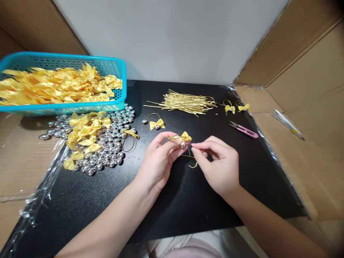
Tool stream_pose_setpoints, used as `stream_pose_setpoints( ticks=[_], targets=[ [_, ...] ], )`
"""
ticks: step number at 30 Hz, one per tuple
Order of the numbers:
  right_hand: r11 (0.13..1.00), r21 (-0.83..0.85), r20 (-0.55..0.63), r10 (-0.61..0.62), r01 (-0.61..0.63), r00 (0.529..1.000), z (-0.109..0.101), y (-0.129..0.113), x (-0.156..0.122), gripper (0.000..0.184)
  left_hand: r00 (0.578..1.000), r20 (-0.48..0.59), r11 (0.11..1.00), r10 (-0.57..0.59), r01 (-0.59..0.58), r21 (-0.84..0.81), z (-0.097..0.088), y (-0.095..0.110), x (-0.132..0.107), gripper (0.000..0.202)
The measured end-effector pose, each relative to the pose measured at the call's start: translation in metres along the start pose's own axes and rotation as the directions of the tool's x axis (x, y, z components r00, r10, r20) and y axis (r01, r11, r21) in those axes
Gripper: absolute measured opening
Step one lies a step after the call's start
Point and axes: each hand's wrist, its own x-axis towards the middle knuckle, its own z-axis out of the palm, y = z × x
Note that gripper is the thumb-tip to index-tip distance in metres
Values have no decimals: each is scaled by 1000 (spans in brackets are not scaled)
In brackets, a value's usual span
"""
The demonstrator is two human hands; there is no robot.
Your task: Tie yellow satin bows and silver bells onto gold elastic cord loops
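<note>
Between the thumb and fingers of my left hand [161, 156] is a yellow ribbon bow [186, 136] with a silver bell-like bead [183, 144] under it and a gold loop at its left. My right hand [219, 161] is closed in a pinch just right of the bead; what its fingertips hold is too small to make out. Below, between the hands, thin gold cord ends [192, 165] show against the black table. Just beyond my left hand lies a bow on a ring [157, 124] with a silver bead, and a loose silver bead [144, 122] is beside it.
A turquoise basket [124, 79] of yellow bows stands back left. Silver beads [113, 152] and loose bows [86, 130] are heaped before it. Gold cords [188, 102] lie at the back, pink thread snips [244, 129] at right, near two ringed bows [243, 107]. Cardboard walls [309, 64] flank the table.
</note>
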Motion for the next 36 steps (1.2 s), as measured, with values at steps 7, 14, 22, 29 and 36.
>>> stream_pose_setpoints(
  ticks=[7, 14, 22, 29, 36],
  targets=[
    [1000, 2, -2, -3, 3, 1000, -2, -3, -1, 13, 993, 50, 994, 106, -108, 29, -2, -4, -2, 9],
    [997, 50, 17, 54, -54, 998, -4, -1, -1, 11, 981, 58, 977, 186, -191, 95, -2, -6, -5, 8],
    [948, 257, 77, 172, -187, 982, -5, 5, 6, 8, 980, 121, 983, 159, -168, 74, -4, -5, -4, 7],
    [932, 297, 78, 194, -208, 978, -3, 5, 3, 8, 990, 130, 998, 55, -59, 29, -4, -4, -2, 8],
    [876, 393, 148, 240, -280, 959, -3, 10, 5, 5, 990, 145, 1000, -3, 3, -1, -5, -3, -1, 10]
  ],
)
